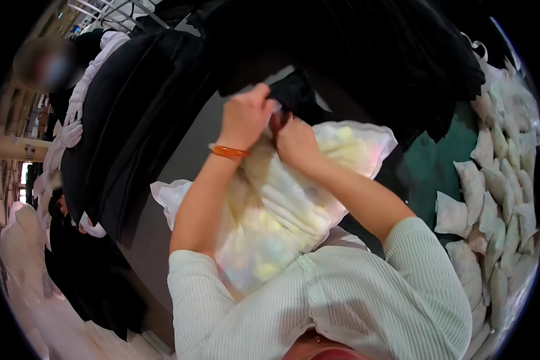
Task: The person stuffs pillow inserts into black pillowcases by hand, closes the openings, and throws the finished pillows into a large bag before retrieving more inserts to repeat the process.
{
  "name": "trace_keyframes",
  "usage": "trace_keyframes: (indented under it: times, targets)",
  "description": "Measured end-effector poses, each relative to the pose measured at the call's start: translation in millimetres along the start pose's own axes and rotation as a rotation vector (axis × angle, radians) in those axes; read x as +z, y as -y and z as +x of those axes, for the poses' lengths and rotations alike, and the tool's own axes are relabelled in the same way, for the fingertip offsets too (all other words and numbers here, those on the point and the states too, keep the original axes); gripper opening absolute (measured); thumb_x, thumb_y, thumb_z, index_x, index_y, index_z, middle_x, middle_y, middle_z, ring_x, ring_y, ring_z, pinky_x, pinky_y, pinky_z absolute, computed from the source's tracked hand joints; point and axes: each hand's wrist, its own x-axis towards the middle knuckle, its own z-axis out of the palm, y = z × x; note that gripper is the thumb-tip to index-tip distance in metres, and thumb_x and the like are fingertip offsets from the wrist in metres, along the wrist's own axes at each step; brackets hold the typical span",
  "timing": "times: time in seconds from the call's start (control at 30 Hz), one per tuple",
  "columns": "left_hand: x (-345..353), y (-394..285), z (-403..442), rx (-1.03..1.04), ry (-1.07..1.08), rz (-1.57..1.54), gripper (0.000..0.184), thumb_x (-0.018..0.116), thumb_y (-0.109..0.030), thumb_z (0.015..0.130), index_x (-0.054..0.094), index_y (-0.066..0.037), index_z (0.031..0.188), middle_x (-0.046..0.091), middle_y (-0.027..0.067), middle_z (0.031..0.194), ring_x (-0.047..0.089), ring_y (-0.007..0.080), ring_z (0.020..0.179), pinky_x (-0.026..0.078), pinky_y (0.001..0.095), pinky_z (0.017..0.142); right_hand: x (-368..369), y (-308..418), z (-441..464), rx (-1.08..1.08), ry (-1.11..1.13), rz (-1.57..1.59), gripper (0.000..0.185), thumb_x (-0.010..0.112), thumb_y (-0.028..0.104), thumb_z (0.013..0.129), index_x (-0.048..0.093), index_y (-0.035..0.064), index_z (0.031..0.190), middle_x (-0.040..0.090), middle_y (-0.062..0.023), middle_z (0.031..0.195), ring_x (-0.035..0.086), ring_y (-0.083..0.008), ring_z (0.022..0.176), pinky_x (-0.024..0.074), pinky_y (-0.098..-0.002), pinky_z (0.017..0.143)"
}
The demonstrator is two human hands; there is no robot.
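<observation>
Both together, our left hand and right hand look clamped on the bag
Perhaps to steady its far end by black cloth

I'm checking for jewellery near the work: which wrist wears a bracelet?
The left wrist: an orange bracelet circles it, while the right wrist is bare.

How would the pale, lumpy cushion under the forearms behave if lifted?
The pale cushion would probably sag and fold, since its cover creases softly. Its puffy look suggests low weight. Flat corners make rolling unlikely.
</observation>
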Motion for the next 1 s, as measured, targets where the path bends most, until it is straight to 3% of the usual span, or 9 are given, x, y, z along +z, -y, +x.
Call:
trace_keyframes:
  times: [0.03, 0.1, 0.23, 0.33, 0.4, 0.43, 0.63, 0.9, 1.0]
  targets:
    - [6.5, -9.5, -7.3, 0.062, 0.028, 0.039, 0.02, 0.067, -0.022, 0.081, 0.06, -0.007, 0.093, 0.066, 0.0188, 0.075, 0.064, 0.0384, 0.07, 0.052, 0.0461, 0.063, 8.8, -3.7, 15.1, 0.031, -0.011, -0.049, 0.042, 0.059, 0.03, 0.084, 0.058, 0.0165, 0.123, 0.05, -0.0106, 0.137, 0.044, -0.0287, 0.13, 0.0374, -0.0421, 0.103]
    - [53.3, -36.2, 4.3, 0.04, 0.128, 0.115, 0.016, 0.065, -0.02, 0.082, 0.06, -0.007, 0.09, 0.066, 0.0185, 0.076, 0.064, 0.039, 0.071, 0.051, 0.046, 0.062, 26.3, -57.8, 52.5, -0.101, -0.42, -0.957, 0.035, 0.054, 0.03, 0.087, 0.061, 0.016, 0.118, 0.056, -0.0064, 0.131, 0.052, -0.0264, 0.123, 0.0431, -0.0429, 0.093]
    - [57.2, -15.6, -1.8, -0.271, 0.002, 0.113, 0.018, 0.063, -0.022, 0.086, 0.061, -0.006, 0.093, 0.066, 0.0199, 0.078, 0.064, 0.0403, 0.078, 0.051, 0.0481, 0.067, 16.3, -53.3, 45.8, -0.031, -0.335, 0.034, 0.025, 0.053, 0.024, 0.087, 0.061, 0.0012, 0.091, 0.067, -0.0208, 0.085, 0.064, -0.0393, 0.084, 0.0505, -0.0446, 0.073]
    - [55.4, -10.5, 2.9, -0.287, 0.005, 0.108, 0.02, 0.063, -0.024, 0.087, 0.063, -0.006, 0.096, 0.067, 0.0208, 0.082, 0.064, 0.0408, 0.081, 0.051, 0.0487, 0.07, 2.7, -35.8, -0.7, -0.11, -0.324, 0.013, 0.033, 0.058, 0.023, 0.083, 0.061, -0.0032, 0.103, 0.066, -0.0247, 0.098, 0.061, -0.0394, 0.099, 0.0479, -0.0454, 0.085]
    - [53.3, -9.9, 3.2, -0.282, -0.003, 0.089, 0.02, 0.063, -0.024, 0.087, 0.063, -0.007, 0.097, 0.067, 0.0209, 0.083, 0.064, 0.0407, 0.082, 0.051, 0.0486, 0.071, -0.5, -19.1, -36.9, -0.389, -0.876, -0.103, 0.048, 0.061, 0.024, 0.081, 0.056, -0.0058, 0.118, 0.058, -0.027, 0.116, 0.052, -0.0409, 0.113, 0.0407, -0.0463, 0.098]
    - [48.9, -8.6, 2.9, -0.283, 0.011, 0.103, 0.02, 0.063, -0.024, 0.087, 0.064, -0.007, 0.097, 0.067, 0.021, 0.083, 0.064, 0.0407, 0.083, 0.051, 0.0484, 0.071, 18.3, -22.9, -34.7, -0.437, -0.678, -0.006, 0.062, 0.059, 0.03, 0.082, 0.048, -0.0051, 0.132, 0.047, -0.029, 0.131, 0.043, -0.0395, 0.125, 0.0282, -0.0456, 0.11]
    - [52.8, -44.8, -7.0, -0.091, 0.188, 0.203, 0.012, 0.061, -0.019, 0.085, 0.059, -0.007, 0.082, 0.067, 0.0182, 0.077, 0.066, 0.0385, 0.075, 0.053, 0.0475, 0.067, 25.1, -20.3, 5.5, -0.198, -0.377, -0.53, 0.053, 0.053, 0.034, 0.087, 0.052, 0.0062, 0.132, 0.053, -0.0198, 0.131, 0.048, -0.0352, 0.123, 0.0332, -0.0433, 0.108]
    - [66.8, -14.6, -45.0, -0.151, 0.178, 0.346, 0.013, 0.056, -0.015, 0.087, 0.051, -0.008, 0.097, 0.066, 0.0149, 0.089, 0.068, 0.0331, 0.075, 0.055, 0.0444, 0.063, 41.6, -56.2, 84.0, -0.249, -0.693, -0.36, 0.044, 0.052, 0.036, 0.087, 0.059, 0.0095, 0.122, 0.057, -0.0144, 0.127, 0.052, -0.0308, 0.118, 0.0398, -0.0426, 0.102]
    - [-0.9, 40.3, -72.4, -0.418, 0.362, 0.566, 0.013, 0.059, -0.014, 0.085, 0.058, -0.011, 0.097, 0.065, 0.0118, 0.093, 0.068, 0.0313, 0.084, 0.055, 0.0432, 0.067, 45.0, -61.6, 82.4, -0.353, -0.727, -0.304, 0.041, 0.052, 0.036, 0.087, 0.061, 0.0108, 0.118, 0.059, -0.0125, 0.125, 0.054, -0.0292, 0.116, 0.0423, -0.0423, 0.099]
